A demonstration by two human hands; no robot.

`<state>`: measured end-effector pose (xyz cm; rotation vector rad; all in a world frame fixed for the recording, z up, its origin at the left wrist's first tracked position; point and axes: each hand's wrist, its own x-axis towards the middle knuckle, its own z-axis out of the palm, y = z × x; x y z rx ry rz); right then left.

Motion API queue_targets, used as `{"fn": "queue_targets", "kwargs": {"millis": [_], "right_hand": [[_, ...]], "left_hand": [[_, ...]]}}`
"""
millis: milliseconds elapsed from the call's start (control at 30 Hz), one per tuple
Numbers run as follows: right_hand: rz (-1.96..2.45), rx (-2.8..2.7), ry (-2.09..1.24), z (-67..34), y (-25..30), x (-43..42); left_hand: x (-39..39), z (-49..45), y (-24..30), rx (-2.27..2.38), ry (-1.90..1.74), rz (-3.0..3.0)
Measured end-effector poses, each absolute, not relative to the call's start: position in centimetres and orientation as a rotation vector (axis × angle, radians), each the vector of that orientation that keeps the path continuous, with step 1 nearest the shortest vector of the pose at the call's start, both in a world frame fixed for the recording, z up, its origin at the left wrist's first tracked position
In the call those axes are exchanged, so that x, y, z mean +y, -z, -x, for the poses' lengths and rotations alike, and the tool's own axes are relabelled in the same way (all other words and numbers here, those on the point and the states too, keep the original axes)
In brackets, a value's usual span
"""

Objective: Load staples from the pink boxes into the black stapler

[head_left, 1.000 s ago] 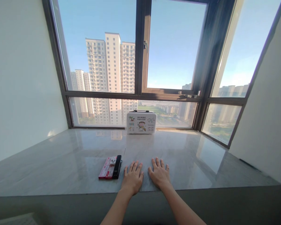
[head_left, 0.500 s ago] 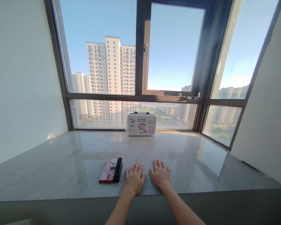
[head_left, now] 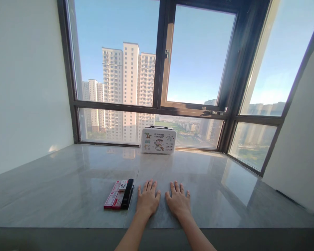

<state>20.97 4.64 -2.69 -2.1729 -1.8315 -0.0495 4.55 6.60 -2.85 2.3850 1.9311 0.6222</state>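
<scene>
My left hand (head_left: 148,199) lies palm down on the grey marble sill (head_left: 75,195), fingers spread and holding nothing. Beside it, my right hand (head_left: 178,199) rests the same way, also empty. Just left of my left hand is a black stapler (head_left: 127,194), lengthwise and apart from my fingers. Against the stapler's left side sit several red-and-white boxes (head_left: 114,198), with a small white box (head_left: 123,185) showing a staple-like picture at their far end.
A white case (head_left: 158,140) with cartoon prints and a black handle stands upright at the back, near the window frame (head_left: 115,107). White walls (head_left: 28,87) close off both sides. The sill's front edge (head_left: 68,227) runs below my wrists.
The whole view has tilted and shifted slightly. Both hands stay flat on the sill, and the stapler, boxes and case keep their places.
</scene>
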Motion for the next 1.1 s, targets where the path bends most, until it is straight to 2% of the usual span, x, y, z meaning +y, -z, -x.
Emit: {"fn": "queue_targets", "kwargs": {"millis": [1100], "right_hand": [[2.146,-1.771,0.048,-21.1,2.6,8.0]], "left_hand": [[9.4,-4.4,3.3,1.876,-0.555,-2.447]]}}
